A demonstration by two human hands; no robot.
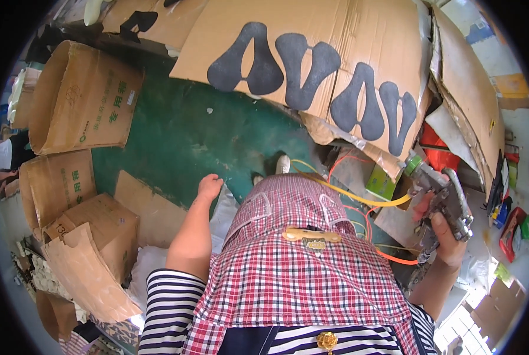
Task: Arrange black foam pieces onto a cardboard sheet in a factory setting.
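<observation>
Cardboard boxes (pixel 78 100) stand open along the left edge, on a green floor (pixel 181 136). Beside them the left hand (pixel 209 186) hangs loosely curled, holding nothing — fingers pointing down at the floor. Centre: a red checked apron (pixel 300 260). At right, the right hand (pixel 447 236) is wrapped around a metal spray gun (pixel 445 195), near cardboard (pixel 311 53) bearing 4 dark sprayed shapes.

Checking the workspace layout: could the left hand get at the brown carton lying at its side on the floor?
Probably yes: the left hand hangs empty, and nothing stands between it and the brown carton.
</observation>
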